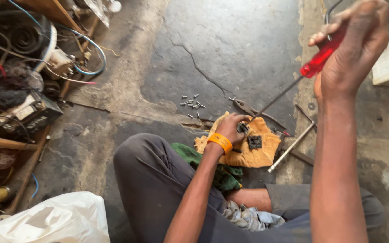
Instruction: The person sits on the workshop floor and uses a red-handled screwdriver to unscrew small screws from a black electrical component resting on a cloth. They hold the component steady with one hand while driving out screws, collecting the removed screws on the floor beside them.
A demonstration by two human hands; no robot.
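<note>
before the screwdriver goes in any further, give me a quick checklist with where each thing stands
1. Right hand gripping red-handled long-shaft screwdriver: ok.
2. Shaft tip seated on the part: cannot tell, left hand hides it.
3. Left hand steadying small black part on yellow cloth: ok.
4. Loose grey screws on cracked concrete floor, apart from the cloth: ok.
5. Second black part lying flat on cloth: ok.

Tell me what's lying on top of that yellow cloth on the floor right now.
On the yellow cloth lies a small dark square part. The left hand presses another dark piece there, where the screwdriver tip points. Whatever lies under that hand is covered.
</note>
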